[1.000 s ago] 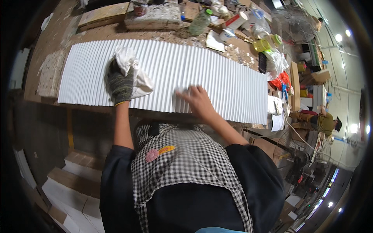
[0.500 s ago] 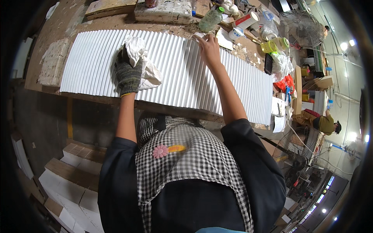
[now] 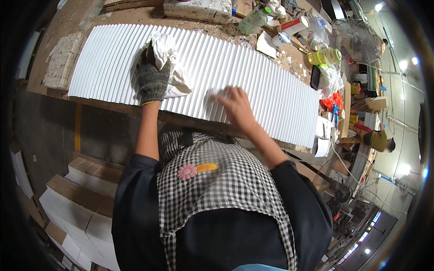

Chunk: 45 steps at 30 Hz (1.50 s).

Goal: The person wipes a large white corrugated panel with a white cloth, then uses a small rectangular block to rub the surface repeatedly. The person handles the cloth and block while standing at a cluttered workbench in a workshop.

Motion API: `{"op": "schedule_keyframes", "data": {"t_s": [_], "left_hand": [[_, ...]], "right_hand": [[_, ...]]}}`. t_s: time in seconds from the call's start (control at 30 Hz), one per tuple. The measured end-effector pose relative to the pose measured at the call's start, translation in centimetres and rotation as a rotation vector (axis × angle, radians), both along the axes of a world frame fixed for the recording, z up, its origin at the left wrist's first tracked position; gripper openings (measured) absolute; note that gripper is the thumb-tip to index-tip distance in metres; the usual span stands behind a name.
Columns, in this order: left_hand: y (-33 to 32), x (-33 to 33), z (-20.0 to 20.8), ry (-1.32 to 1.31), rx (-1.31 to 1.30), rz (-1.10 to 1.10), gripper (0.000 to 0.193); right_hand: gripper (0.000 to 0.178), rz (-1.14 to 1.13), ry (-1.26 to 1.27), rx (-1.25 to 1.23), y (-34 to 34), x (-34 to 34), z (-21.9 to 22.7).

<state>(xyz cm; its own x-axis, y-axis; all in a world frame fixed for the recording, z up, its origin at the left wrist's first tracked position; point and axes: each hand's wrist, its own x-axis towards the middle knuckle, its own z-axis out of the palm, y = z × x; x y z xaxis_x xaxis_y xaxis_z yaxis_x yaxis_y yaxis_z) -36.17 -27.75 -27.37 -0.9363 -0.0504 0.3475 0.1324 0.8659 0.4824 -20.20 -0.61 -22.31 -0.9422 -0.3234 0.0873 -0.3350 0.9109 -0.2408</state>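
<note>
A long white ridged panel (image 3: 271, 90), its narrow ridges running side by side, lies across the worktable in front of me. On its left part rests my left hand (image 3: 153, 81), in a dark grey knit glove, closed on a crumpled white cloth (image 3: 163, 50) that drapes over the ridges. My bare right hand (image 3: 237, 106) is over the near half of the panel, right of the middle. Its fingers are bent together around a small pale piece, too blurred by motion to name.
Along the table's far side are a paint-spattered block (image 3: 199, 10), a green-capped bottle (image 3: 254, 21), a red-and-white cup (image 3: 294, 25) and a yellow-green container (image 3: 318, 58). Another spattered block (image 3: 64, 61) sits left of the panel. White boxes (image 3: 72, 207) stack at lower left. A person (image 3: 377, 141) is at far right.
My right hand has come from the panel's far edge toward its near edge and slightly left. My left hand stays on the cloth. The view has shifted slightly.
</note>
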Motion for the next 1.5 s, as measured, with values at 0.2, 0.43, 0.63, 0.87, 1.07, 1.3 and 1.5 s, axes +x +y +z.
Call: {"op": "schedule_keyframes", "data": {"t_s": [0.2,0.43,0.63,0.87,1.07,1.3,1.5], "left_hand": [[-0.1,-0.3,0.1,0.009,0.004,-0.03,0.077],[-0.1,-0.1,-0.5,-0.1,0.026,-0.034,0.089],[-0.4,-0.1,-0.6,-0.088,0.012,-0.023,0.09],[0.1,-0.7,-0.6,-0.039,0.04,-0.05,0.087],[0.1,0.1,0.0,-0.052,-0.031,-0.004,0.082],[-0.1,0.5,0.5,-0.037,-0.014,-0.036,0.084],[0.0,0.1,0.2,-0.002,0.004,-0.023,0.083]], "right_hand": [[0.062,-0.258,0.183,0.11,2.6,-10.0,-1.5],[0.072,-0.093,0.044,0.1,-0.3,1.0,-0.8],[0.063,-0.208,0.247,0.142,4.7,-13.5,-4.3],[0.048,-0.306,0.238,0.04,6.1,-20.5,-5.7],[0.073,-0.035,0.001,0.118,-0.4,-2.5,-1.2],[0.07,0.127,-0.113,-0.006,-1.7,3.2,0.5],[0.06,-0.124,0.28,0.12,4.1,-14.1,-4.7]]}}
